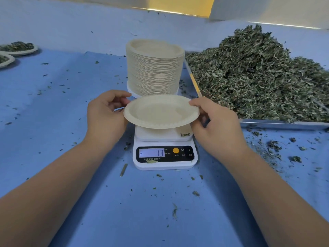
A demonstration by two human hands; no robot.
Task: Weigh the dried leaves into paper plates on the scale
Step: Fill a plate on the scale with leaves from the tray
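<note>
A blue cloth-covered table (71, 122), flecked with leaf crumbs, fills the view. At the right, a shallow metal tray (284, 123) holds a big heap of grey-green dried leaves (258, 77). Just left of the tray stands a tall stack of cream paper plates (154, 68). In front of it, a single round cream paper plate (160, 112) sits hollow side up and nearly level over the platform of a small white digital scale (165, 152). Being round, it has no long axis, and whether it touches the platform cannot be told. The left hand (105, 114) pinches its left rim between thumb and curled fingers. The right hand (217, 125) pinches the right rim likewise. The display reads a dash and 13. Two leaf-filled paper plates (19, 48) lie far left.
</note>
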